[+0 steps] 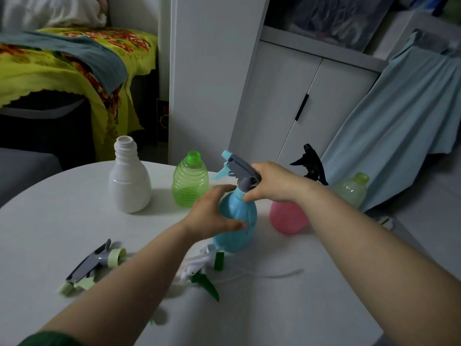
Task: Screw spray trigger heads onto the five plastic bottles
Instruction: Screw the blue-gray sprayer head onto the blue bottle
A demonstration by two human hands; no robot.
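A blue bottle stands mid-table with a grey and light-blue trigger head on its neck. My left hand wraps the bottle's body. My right hand grips the head at its collar. Behind stand an open white bottle and an open ribbed green bottle. A pink bottle carries a black trigger head, partly hidden by my right arm. A pale yellow-green bottle sits at the far right. Loose on the table lie a grey and pale-green head and a white and dark-green head.
The round white table ends close behind the bottles. White cabinet doors and a hanging light-blue cloth stand beyond it. A bed with a yellow-green floral cover is at the back left.
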